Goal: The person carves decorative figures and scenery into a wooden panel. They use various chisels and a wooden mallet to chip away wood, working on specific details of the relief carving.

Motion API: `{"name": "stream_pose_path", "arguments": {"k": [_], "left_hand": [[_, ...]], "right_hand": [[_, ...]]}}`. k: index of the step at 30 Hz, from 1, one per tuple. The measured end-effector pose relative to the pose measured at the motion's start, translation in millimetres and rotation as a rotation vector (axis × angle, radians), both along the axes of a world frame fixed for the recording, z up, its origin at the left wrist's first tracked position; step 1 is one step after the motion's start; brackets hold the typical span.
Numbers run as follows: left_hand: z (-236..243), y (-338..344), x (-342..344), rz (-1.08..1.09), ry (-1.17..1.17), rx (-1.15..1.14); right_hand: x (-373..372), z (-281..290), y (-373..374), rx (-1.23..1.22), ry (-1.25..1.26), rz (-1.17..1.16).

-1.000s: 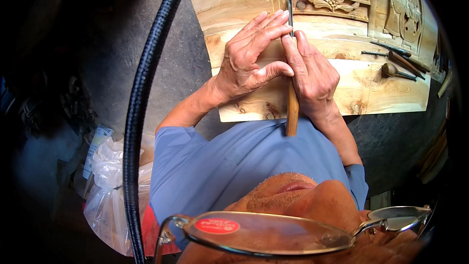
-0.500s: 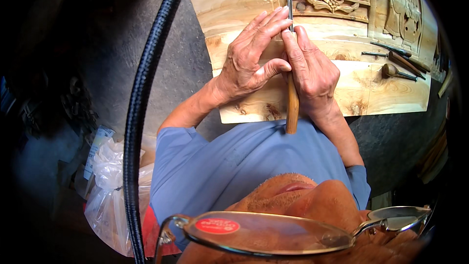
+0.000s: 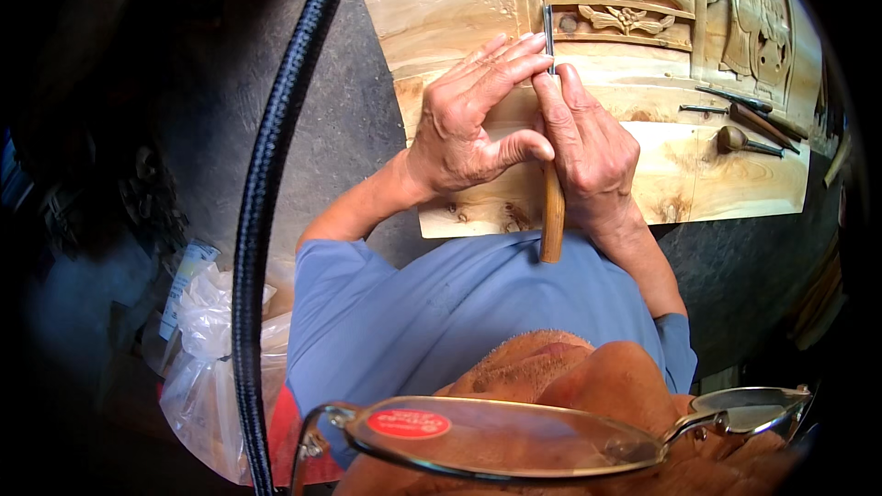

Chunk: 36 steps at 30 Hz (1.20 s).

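Observation:
A carving chisel (image 3: 553, 211) with a wooden handle and a narrow metal blade points away from me, over a pale carved wooden panel (image 3: 441, 0). My right hand (image 3: 590, 142) wraps round the handle from the right. From the left, my left hand (image 3: 482, 115) lays its extended fingertips against the blade while its thumb presses on the handle. The blade's tip meets the panel beside the left border of the relief carving (image 3: 629, 20), close to a flower motif. The lower handle end reaches back to my blue shirt.
Several carving tools (image 3: 763, 119) lie on the wood at the right. A plain board (image 3: 726, 188) forms the near edge. Lower left stands a knotted clear plastic bag (image 3: 207, 312). A thick black braided cable (image 3: 266, 147) runs down the view's left side.
Both hands and the chisel sit slightly nearer my body. The whole view has also shifted a little. My grip looks the same.

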State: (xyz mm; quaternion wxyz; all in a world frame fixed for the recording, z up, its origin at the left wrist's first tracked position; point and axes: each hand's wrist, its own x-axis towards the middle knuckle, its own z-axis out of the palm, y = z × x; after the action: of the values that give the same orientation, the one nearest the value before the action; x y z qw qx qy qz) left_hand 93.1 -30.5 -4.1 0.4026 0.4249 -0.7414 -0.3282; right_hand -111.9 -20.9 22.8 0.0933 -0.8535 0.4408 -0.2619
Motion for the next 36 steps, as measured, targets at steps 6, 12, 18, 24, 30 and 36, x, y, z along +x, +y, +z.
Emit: {"name": "stream_pose_path", "arguments": {"k": [6, 12, 18, 24, 30, 36], "left_hand": [[1.6, -8.3, -6.3, 0.078, -0.070, -0.102], [-5.8, -7.7, -7.0, 0.092, 0.021, -0.118], [-10.7, -6.7, -3.6, 0.060, 0.122, -0.001], [-7.5, -5.8, -1.4, 0.022, 0.142, 0.089], [-6.0, -9.5, -0.1, 0.013, 0.117, 0.040], [-5.7, -10.7, 0.9, 0.012, 0.086, -0.008]], "right_hand": [[3.1, 1.0, 1.7, 0.070, -0.037, -0.027], [7.9, -5.3, 2.7, 0.027, -0.052, -0.032], [9.7, -10.6, 0.6, -0.007, -0.060, -0.029], [10.1, -9.6, -2.6, -0.013, -0.042, -0.042], [8.4, -3.6, -6.5, 0.031, -0.029, -0.038], [7.2, 1.4, -3.9, 0.035, -0.030, -0.026]]}}
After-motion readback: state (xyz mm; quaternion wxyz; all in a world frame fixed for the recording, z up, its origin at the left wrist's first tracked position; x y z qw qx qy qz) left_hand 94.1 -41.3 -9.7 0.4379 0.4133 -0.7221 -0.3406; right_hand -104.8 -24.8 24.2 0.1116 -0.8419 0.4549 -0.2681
